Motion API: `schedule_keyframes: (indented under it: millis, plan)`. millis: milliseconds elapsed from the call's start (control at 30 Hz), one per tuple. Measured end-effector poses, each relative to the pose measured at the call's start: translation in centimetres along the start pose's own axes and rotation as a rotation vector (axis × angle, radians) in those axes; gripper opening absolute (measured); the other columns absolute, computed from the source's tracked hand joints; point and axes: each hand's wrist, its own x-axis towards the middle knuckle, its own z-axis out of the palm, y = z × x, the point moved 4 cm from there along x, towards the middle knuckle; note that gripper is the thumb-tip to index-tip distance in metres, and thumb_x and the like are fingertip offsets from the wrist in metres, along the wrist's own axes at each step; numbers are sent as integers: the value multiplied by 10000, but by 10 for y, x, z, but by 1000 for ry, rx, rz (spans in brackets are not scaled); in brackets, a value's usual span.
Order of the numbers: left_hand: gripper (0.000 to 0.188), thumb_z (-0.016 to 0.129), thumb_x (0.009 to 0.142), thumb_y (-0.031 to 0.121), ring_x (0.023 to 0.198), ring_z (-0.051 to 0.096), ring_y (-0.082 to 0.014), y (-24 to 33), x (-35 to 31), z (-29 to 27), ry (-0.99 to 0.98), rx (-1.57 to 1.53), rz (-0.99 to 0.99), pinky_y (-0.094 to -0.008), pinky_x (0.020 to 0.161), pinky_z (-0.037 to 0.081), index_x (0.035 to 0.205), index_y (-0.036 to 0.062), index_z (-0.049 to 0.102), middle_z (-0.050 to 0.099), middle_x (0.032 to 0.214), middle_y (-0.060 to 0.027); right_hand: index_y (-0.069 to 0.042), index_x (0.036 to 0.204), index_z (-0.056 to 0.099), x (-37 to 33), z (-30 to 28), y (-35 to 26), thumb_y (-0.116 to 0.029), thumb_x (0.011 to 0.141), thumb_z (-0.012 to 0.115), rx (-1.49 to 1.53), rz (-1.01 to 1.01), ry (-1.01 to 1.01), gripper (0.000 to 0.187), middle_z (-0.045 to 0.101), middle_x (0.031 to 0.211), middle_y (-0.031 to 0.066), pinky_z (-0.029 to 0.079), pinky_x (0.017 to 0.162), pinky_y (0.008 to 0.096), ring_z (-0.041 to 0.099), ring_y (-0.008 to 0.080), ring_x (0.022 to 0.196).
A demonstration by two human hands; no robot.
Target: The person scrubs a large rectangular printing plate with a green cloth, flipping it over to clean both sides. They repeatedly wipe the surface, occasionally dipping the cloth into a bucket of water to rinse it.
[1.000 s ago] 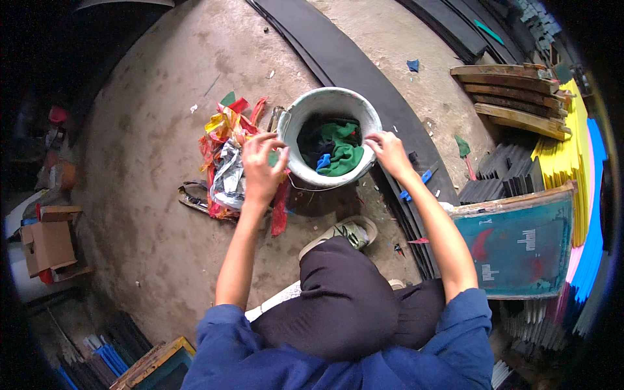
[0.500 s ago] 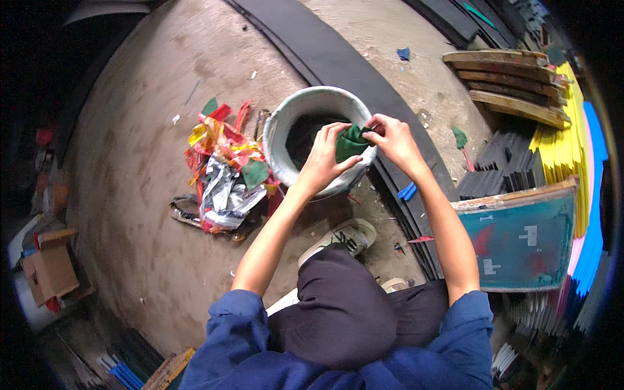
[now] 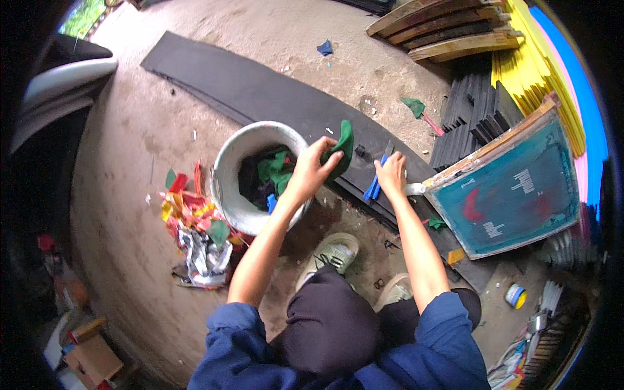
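Note:
My left hand (image 3: 315, 166) pinches a piece of dark green cloth (image 3: 344, 148), raised just beyond the right rim of a whitish bucket (image 3: 224, 153). Inside the bucket lie green cloth (image 3: 276, 170), dark material and a bit of blue. Over the long black sheets on the floor, my right hand (image 3: 392, 174) has its fingers closed on a blue-handled tool (image 3: 372, 189). A grey, blade-like tip (image 3: 389, 148) shows past the fingers; the hand partly covers the tool, so its exact kind is unclear.
Left of the bucket is a pile of red, yellow and silvery scraps (image 3: 205, 257). The black sheets (image 3: 253, 81) run diagonally behind it. To the right lean a wooden-framed teal screen (image 3: 500, 188) and stacked yellow sheets (image 3: 530, 78). A small yellow-and-blue tub (image 3: 516, 296) stands lower right.
My right hand has let go of the green cloth and moved to the blue-handled tool on the black sheets. My left hand keeps the cloth, now outside the bucket. The view has shifted.

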Motion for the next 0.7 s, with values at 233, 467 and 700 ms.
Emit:
schedule_keyframes:
  millis: [233, 467, 700]
  plan:
    - [245, 592, 830, 180, 742, 544, -175, 6, 9, 20, -56, -35, -7, -293, 696, 430, 976, -2, 518, 583, 802, -137, 30, 1053, 333, -7, 19, 15, -121, 660, 702, 69, 118, -15, 560, 493, 986, 232, 467, 757, 418, 545, 357, 913]
    - [216, 582, 847, 185, 662, 489, -69, 62, 12, 24, -173, -253, 15, -243, 594, 424, 966, 15, 524, 568, 720, -52, 41, 863, 529, 38, -106, -22, -300, 739, 602, 726, 79, -144, 370, 588, 728, 116, 470, 665, 332, 576, 213, 671]
    - [294, 572, 858, 220, 752, 531, -94, 168, 24, 47, -544, -239, 227, -255, 663, 441, 1065, 21, 505, 577, 840, -37, -11, 970, 455, -3, -261, -37, -193, 782, 636, 1213, -107, -472, 319, 528, 912, 71, 456, 831, 321, 565, 178, 851]
